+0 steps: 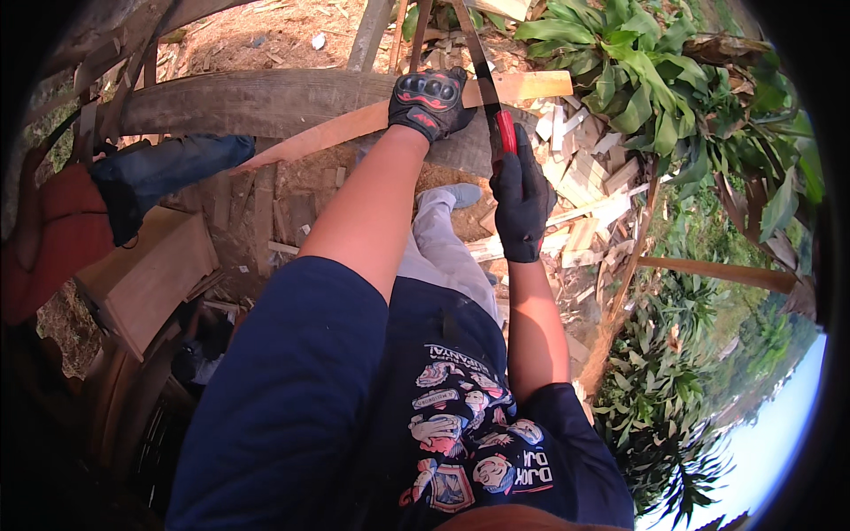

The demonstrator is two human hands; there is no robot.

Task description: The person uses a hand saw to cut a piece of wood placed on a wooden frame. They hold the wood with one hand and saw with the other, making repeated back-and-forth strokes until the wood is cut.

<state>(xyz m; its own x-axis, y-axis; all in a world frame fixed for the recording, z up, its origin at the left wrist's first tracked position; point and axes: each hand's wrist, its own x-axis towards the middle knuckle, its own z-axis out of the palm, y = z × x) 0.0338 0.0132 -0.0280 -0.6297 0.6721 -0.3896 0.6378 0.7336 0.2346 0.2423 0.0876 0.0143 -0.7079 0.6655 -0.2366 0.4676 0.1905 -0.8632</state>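
My left hand (429, 103), in a black glove with red trim and knuckle guards, grips a narrow, light-brown wooden board (332, 129) from above. The board lies slantwise across a thick, weathered beam (230, 104), and its far right end (540, 86) sticks out past my hand. In my gloved right hand (522, 195) is a handsaw (506, 133), held by its red handle. Its dark blade crosses the board just right of my left hand and points away from me. The fingertips of my left hand are partly hidden behind the glove.
Offcuts of wood (589, 181) litter the ground at the right, beside leafy plants (637, 71). At the left is another person in a red top (66, 217) and jeans, near a wooden box (155, 274). Upright timbers (370, 35) stand beyond the beam.
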